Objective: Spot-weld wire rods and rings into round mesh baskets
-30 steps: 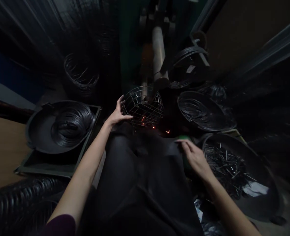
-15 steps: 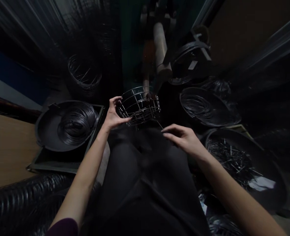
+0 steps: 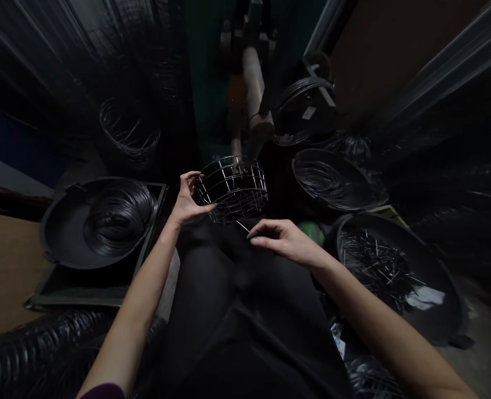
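Observation:
A round wire basket (image 3: 233,188) sits tilted at the tip of the machine's electrode arm, above my knees. My left hand (image 3: 188,202) grips its left side, thumb low and fingers at the upper rim. Just below and to the right of the basket, my right hand (image 3: 281,238) pinches a short metal wire rod (image 3: 243,226) between thumb and fingertips. The rod points up and left toward the basket's underside; whether it touches the basket I cannot tell.
The machine's grey cylinder arm (image 3: 254,83) rises beyond the basket. On the left, a black pan (image 3: 62,233) holds coiled wire. At right, one black pan (image 3: 440,299) holds loose short rods and another pan (image 3: 353,194) holds wire rings. Stacked wire rings (image 3: 41,338) lie lower left.
My right hand has moved left with the wire rod, closer beneath the basket. My left hand still holds the basket. The whole view has shifted slightly.

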Demonstrator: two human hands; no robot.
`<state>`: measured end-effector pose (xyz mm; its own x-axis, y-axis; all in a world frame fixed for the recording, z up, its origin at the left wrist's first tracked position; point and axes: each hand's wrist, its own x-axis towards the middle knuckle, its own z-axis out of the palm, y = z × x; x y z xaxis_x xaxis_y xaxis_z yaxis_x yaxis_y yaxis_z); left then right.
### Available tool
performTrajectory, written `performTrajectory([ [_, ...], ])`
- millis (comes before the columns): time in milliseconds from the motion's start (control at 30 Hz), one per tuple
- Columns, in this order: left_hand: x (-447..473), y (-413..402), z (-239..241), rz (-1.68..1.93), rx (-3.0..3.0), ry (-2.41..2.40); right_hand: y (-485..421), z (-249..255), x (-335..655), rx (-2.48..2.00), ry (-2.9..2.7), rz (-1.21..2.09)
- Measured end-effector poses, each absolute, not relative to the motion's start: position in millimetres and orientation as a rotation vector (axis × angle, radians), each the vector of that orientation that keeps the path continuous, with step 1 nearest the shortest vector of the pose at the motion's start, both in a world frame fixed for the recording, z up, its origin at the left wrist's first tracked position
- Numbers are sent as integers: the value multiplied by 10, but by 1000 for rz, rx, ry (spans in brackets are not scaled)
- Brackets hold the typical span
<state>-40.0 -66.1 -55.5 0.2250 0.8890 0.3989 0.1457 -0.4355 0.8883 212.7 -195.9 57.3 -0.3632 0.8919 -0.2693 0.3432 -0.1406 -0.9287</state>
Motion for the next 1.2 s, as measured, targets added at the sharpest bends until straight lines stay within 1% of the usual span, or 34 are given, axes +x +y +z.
performTrajectory([
  [233,-383,-639,-634,1269,1692,965,-1956,549,2121,-1370,-1646,1557],
  [433,-396,-435,-810,1312,1604,955,-1958,478,2168,-1412,-1609,1568],
  [733,-347,-209,-953,1323,1543,938,-2026,332,2273,-1526,-1495,1589],
  [900,-348,-184,-1008,1332,1461,909,-2051,255,2317,-1544,-1457,1576],
  [1200,-265,-213,-1032,1262,1485,939,-2104,176,2322,-1602,-1434,1548],
])
